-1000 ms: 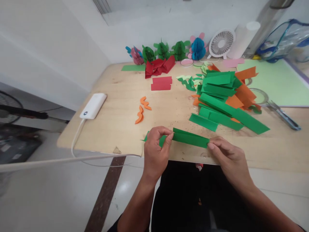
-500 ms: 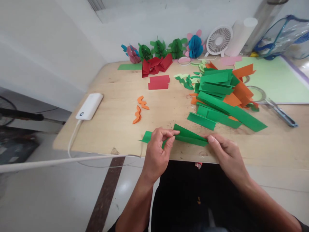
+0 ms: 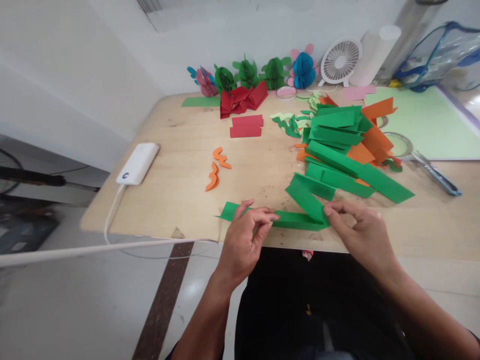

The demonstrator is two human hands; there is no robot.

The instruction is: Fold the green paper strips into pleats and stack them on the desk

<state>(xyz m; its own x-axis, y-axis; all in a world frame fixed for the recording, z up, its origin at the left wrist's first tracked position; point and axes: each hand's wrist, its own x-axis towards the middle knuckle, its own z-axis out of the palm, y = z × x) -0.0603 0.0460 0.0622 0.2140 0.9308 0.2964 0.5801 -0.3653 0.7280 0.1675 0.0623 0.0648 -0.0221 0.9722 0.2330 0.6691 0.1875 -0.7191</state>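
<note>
A long green paper strip (image 3: 296, 220) lies at the table's front edge, with its right part folded up and back at an angle. My right hand (image 3: 360, 232) pinches the strip at this fold between thumb and fingers. Over the strip's left part rests my left hand (image 3: 247, 237), its fingers apart and touching the paper. Just behind the fold is a pile of folded green strips (image 3: 337, 135) mixed with orange pieces (image 3: 375, 142). Two wavy orange cutouts (image 3: 212, 177) lie further left.
Red folded papers (image 3: 243, 100) and red strips (image 3: 246, 126) lie behind. Honeycomb paper figures (image 3: 246, 75) and a white fan (image 3: 340, 62) line the wall. Scissors (image 3: 435, 172) lie at the right on light green sheets (image 3: 423, 125). A white power bank (image 3: 138, 163) with a cable is left.
The strip's free flap has swung from near my left fingertips over to the right, standing at an angle by my right hand. My left fingers have spread and lowered onto the strip.
</note>
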